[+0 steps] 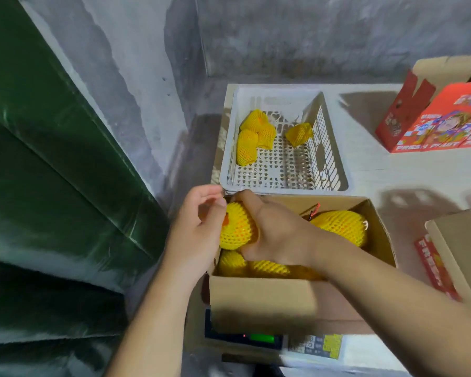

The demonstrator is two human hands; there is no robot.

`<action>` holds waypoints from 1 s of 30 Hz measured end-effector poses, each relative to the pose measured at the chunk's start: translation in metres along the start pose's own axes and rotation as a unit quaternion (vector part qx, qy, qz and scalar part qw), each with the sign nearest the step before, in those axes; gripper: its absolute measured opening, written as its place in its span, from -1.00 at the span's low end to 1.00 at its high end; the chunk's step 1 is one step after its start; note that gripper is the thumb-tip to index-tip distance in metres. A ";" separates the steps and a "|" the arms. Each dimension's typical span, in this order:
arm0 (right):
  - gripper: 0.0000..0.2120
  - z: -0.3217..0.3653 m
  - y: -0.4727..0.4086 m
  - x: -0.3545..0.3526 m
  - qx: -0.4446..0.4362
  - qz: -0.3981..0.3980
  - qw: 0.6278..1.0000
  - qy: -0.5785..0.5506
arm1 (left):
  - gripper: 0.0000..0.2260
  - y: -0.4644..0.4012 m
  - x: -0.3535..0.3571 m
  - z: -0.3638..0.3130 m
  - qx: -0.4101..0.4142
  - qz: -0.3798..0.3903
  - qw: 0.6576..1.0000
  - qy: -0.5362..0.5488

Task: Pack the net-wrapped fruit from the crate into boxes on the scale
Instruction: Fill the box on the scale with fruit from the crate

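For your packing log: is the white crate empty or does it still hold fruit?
Not empty: the white crate holds a few net-wrapped fruits, clustered at its far left and far right.

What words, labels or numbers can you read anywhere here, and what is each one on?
"FRESH FRUIT": on the front of the red box at the back right.
"FRE...": on the red box at the right edge, the rest blurred.
Scale display: lit green, digits unreadable.
Yellow and grey label beside the display: too blurred to read.
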State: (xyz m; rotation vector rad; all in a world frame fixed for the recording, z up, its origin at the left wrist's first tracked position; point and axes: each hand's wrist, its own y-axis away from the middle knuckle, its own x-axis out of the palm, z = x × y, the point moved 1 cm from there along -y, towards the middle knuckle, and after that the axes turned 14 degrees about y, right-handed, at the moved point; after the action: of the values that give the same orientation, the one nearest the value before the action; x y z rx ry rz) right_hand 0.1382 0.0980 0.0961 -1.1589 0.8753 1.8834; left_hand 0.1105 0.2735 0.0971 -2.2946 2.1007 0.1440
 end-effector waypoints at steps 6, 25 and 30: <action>-0.14 -0.027 0.004 -0.024 0.027 -0.076 0.940 -0.330 | -0.48 -0.021 0.025 -0.016 0.025 0.033 0.997 0.062; -0.41 -0.003 0.039 -0.037 0.019 -0.090 0.996 -0.019 | -0.80 -0.009 0.004 0.003 0.051 -0.065 0.994 -0.075; -0.59 -0.011 0.064 -0.040 0.057 -0.142 0.988 -0.024 | -0.79 0.000 -0.001 0.025 0.033 -0.012 0.994 -0.104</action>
State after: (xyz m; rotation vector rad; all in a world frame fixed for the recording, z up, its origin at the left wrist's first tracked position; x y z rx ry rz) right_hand 0.1005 0.0483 0.1392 -1.1006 0.7391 1.6035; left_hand 0.1092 0.2768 0.0725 -2.1618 1.9461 0.2933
